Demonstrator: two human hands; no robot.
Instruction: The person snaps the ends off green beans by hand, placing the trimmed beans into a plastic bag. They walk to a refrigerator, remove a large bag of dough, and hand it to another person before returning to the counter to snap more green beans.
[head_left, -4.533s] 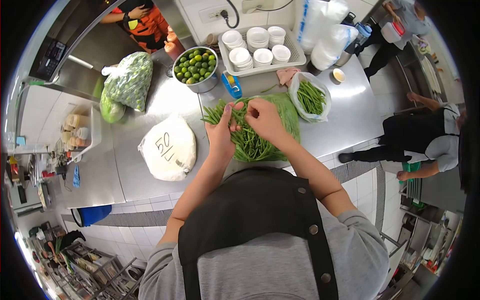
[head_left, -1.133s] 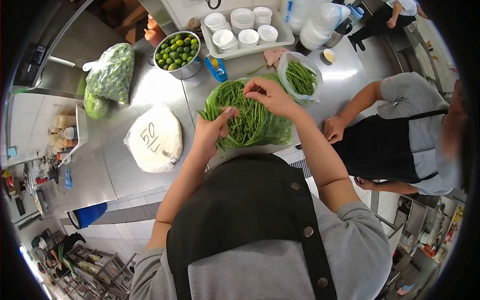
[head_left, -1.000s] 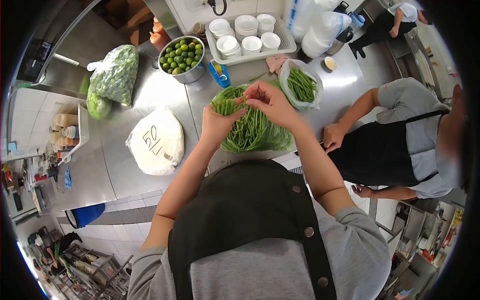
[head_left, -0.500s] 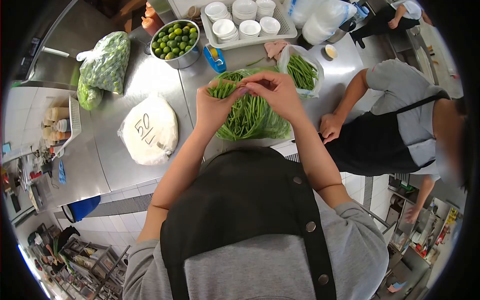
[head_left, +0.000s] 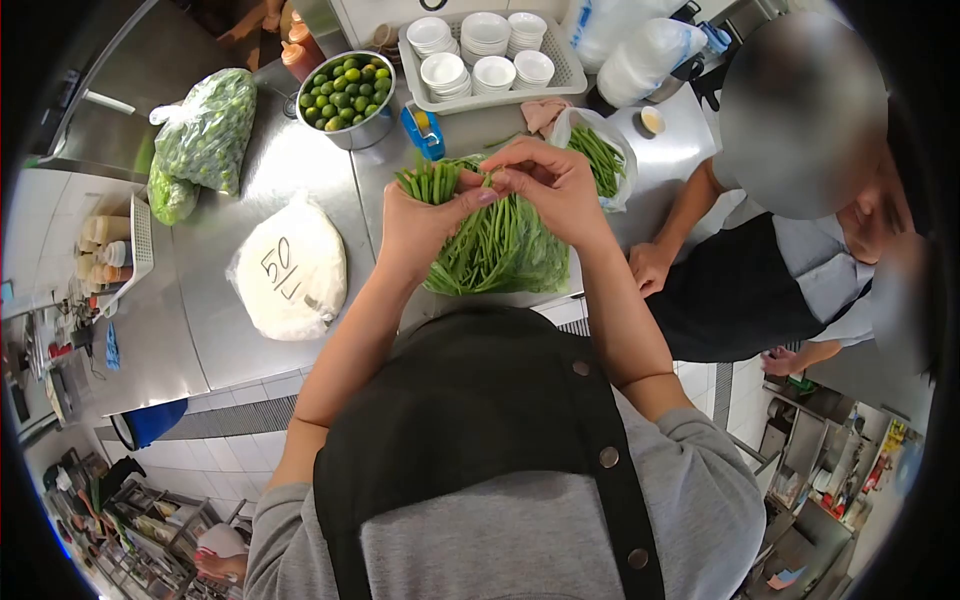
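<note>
A bunch of green beans (head_left: 428,182) is gripped in my left hand (head_left: 425,222), cut ends sticking up past the thumb. My right hand (head_left: 553,190) is closed in a pinch at a bean tip beside the left thumb; the fingertips of both hands nearly meet. Beneath them lies a large pile of green beans (head_left: 490,245) in an open clear plastic bag (head_left: 548,262), at the counter's near edge. To the right of my right hand stands a smaller white bag (head_left: 622,190) with more green beans.
A steel pot of limes (head_left: 345,130), a blue tape dispenser (head_left: 424,135) and a basket (head_left: 500,97) of stacked white bowls stand behind. Left lie a white bag marked 50 (head_left: 290,270) and a bag of green produce (head_left: 205,130). A co-worker's hand (head_left: 650,268) rests at the right edge.
The view has shifted slightly. The bean bunch in my left hand stands up more, and my hands remain pinched together. The co-worker has leaned in closer on the right.
</note>
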